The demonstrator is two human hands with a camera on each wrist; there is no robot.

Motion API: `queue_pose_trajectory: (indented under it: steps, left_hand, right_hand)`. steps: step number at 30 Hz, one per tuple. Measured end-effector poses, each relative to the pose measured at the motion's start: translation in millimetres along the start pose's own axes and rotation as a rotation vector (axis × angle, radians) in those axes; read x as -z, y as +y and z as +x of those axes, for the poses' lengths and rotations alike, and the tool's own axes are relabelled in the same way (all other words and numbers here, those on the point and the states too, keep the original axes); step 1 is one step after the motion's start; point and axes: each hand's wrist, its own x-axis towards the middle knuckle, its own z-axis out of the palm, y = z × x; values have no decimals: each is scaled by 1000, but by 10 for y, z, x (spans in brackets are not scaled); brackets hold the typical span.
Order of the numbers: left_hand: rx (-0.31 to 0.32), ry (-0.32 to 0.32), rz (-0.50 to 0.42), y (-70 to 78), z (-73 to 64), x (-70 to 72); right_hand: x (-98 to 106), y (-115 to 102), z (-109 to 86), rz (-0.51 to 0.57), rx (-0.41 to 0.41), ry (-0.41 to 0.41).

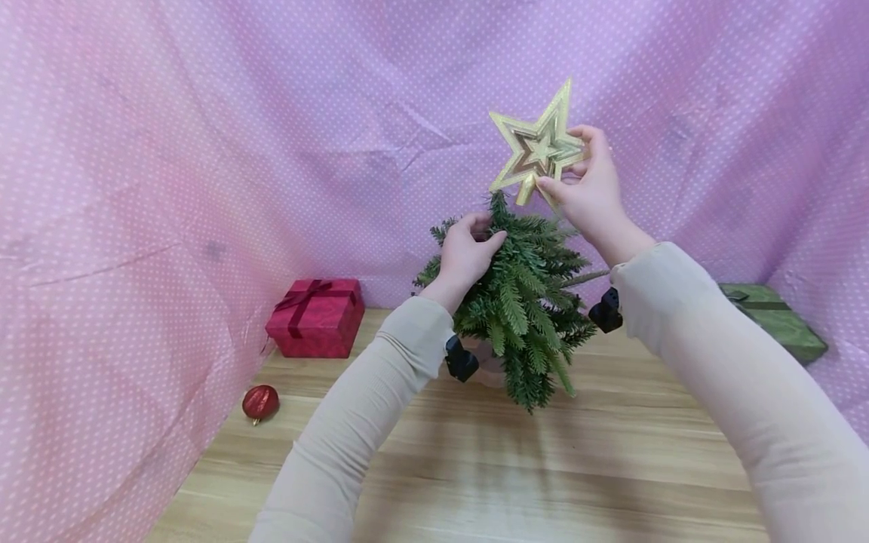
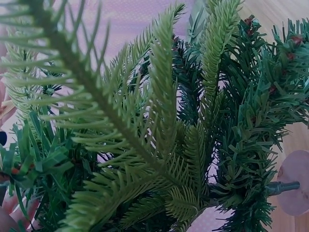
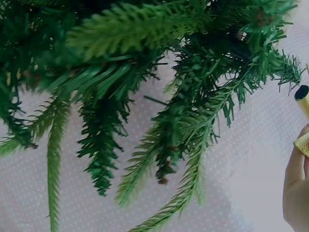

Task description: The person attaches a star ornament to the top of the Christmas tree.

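A small artificial Christmas tree (image 1: 523, 294) stands on the table, its tip pointing up. My right hand (image 1: 597, 192) grips a gold glittery star tree topper (image 1: 539, 151) by its right side, thumb near the socket. The socket (image 3: 304, 100) has its dark open end towards the tree's tip, a little apart from it in the right wrist view. My left hand (image 1: 464, 253) holds the tree just below the tip, thumb in front and fingers partly hidden by needles. Green branches (image 2: 159, 96) fill most of the left wrist view.
At the back left sits a red gift box (image 1: 317, 320) with a dark ribbon. A red ball ornament (image 1: 261, 403) lies nearer on the wooden table (image 1: 475, 483). Behind my right forearm is a green gift box (image 1: 781, 324). Pink dotted cloth (image 1: 305, 151) surrounds the table.
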Motion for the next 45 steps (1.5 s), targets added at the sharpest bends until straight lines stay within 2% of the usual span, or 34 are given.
queue_pose_trajectory:
  steps: [11,21,27,31,45]
  left_hand:
    - [-4,3,14,11,-1,12]
    - [-24,-3,12,5,0,4]
    - [-30,-4,5,7,-3,0]
    - [-28,-4,5,0,-6,-1]
    - [-26,-7,-1,-17,-11,3]
  right_hand:
    - [-113,-118,47,39,27,34]
    - [-162,-199,82,91,30,29]
    - [-186,-193,105,24,68,17]
    - [-209,-170,112,-22,61,3]
    - [-240,-167,90,-103,94,-17]
